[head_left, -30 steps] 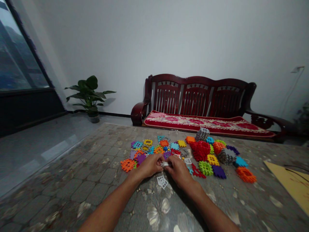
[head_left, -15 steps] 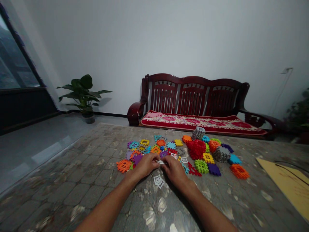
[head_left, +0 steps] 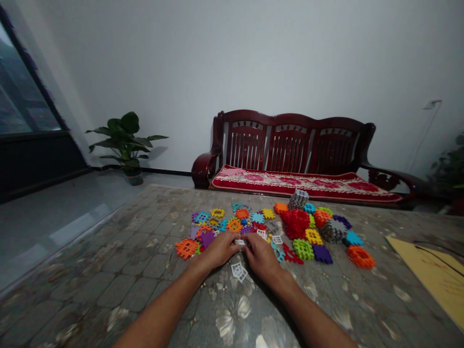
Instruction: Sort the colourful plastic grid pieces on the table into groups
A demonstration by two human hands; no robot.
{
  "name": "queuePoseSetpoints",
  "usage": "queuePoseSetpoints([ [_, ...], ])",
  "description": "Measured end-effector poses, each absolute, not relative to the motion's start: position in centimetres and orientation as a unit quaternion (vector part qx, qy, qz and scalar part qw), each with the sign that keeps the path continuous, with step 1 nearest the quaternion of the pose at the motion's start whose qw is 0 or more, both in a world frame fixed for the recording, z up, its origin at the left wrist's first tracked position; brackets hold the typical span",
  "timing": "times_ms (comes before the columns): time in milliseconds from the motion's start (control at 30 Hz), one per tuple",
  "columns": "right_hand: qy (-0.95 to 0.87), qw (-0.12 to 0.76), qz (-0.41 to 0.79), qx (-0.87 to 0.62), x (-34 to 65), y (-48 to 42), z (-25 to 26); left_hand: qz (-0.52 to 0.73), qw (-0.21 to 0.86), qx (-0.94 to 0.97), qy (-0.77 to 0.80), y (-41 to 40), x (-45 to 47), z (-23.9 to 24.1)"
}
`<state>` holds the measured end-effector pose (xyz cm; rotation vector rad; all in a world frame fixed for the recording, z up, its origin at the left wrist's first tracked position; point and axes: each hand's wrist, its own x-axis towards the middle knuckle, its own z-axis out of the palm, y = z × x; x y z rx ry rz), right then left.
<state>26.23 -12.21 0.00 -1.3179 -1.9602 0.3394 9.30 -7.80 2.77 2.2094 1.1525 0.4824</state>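
Two hands close on one piece. L to r: orange plastic lattice tile [head_left: 186, 248] lies just left of the left hand [head_left: 221, 249], whose fingers pinch a small white plastic lattice tile [head_left: 239, 242]; right hand [head_left: 261, 256] clamps its other edge. Tile sits between both sets of fingertips. Prob. light, thin, stiff; notched rim gives grip, so hold at edges. Red lattice-tile cluster [head_left: 295, 223] lies beyond right hand.

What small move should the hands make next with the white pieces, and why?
Probably push the white pieces together: the left hand and right hand pinch them from both sides, meeting at the fingertips. A spare white tile lies close on the table.
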Motion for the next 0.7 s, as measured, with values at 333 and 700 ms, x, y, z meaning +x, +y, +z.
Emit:
queuePoseSetpoints([
  [333,-0.775,0.354,0.119,-0.509,26.2,-12.1,-0.4,0.22,0.3,0.798,0.474,-8.3,9.6,2.0],
  [700,-0.75,0.411,0.152,-0.495,26.0,-12.0,-0.8,0.251,0.323,0.793,0.452,-8.2,10.1,1.4],
])
